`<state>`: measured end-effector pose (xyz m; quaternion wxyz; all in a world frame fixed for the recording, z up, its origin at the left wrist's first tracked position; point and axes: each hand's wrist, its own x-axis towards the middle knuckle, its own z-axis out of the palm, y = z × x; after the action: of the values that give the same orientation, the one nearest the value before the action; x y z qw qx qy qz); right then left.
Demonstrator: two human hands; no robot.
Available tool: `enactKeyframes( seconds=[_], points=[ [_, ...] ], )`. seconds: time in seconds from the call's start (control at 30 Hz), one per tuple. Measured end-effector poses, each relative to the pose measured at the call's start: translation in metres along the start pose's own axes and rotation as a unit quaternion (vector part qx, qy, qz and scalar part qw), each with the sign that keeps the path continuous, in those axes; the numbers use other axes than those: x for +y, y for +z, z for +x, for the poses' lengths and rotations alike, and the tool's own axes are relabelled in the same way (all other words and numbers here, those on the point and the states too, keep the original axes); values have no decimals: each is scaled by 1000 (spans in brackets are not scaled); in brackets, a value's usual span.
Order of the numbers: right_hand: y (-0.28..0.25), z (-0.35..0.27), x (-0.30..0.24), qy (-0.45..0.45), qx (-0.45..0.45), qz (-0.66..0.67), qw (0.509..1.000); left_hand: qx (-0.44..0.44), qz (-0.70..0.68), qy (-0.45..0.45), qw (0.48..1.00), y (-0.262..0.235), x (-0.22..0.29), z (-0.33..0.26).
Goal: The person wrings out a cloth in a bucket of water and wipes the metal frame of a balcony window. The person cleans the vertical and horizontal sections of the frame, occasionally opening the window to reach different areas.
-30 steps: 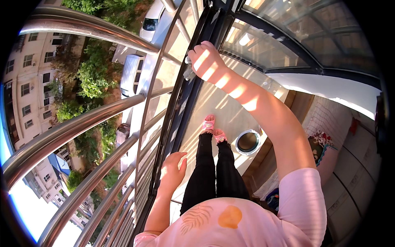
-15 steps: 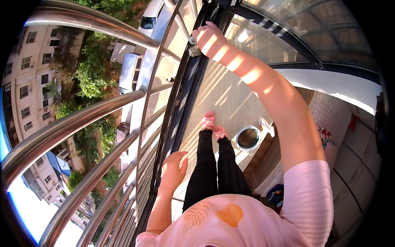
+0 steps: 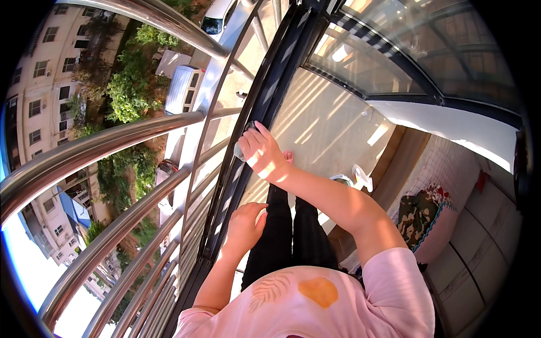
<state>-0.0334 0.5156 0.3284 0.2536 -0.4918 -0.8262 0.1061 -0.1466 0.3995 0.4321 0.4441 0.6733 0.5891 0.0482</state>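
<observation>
My right hand (image 3: 260, 153) is closed on a greyish cloth (image 3: 239, 152), pressed against the dark window frame (image 3: 265, 107). Only the edges of the cloth show beyond the fingers, so its full shape is hidden. Nearer my body, my left hand (image 3: 246, 226) hangs beside the frame with nothing in it. Its fingers are loosely bent and the thumb stands apart.
Shiny metal railing bars (image 3: 112, 132) run outside the frame on the left, high above parked vehicles and trees. A glass pane (image 3: 366, 56) is at the far right. Behind my right forearm stands a bucket (image 3: 342, 179), partly hidden, beside a wooden ledge (image 3: 389, 152).
My right hand has slid toward me along the frame with the cloth, from the far corner to mid-frame. My left hand has shifted slightly right. The view has moved a little.
</observation>
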Motion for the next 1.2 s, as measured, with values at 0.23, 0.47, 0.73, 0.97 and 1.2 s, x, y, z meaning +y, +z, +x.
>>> enactKeyframes(
  seconds=[0.23, 0.47, 0.73, 0.97, 1.2],
  points=[
    [8, -3, -11, -1, 40, -28, 999, 12, -10, -15, 1000, 12, -1, -33],
    [-14, 37, 60, -22, 55, -56, 997, 70, -24, -31, 997, 34, -6, -82],
    [17, -16, -37, -50, 10, 15, 999, 80, -71, -104, 989, 58, 1, -135],
    [29, -30, -57, -95, -20, -5, 995, 99, -82, -103, 986, 61, 9, -159],
    [-15, 56, 89, -115, 15, -171, 978, 122, -79, -161, 976, 70, -14, -218]
  ],
)
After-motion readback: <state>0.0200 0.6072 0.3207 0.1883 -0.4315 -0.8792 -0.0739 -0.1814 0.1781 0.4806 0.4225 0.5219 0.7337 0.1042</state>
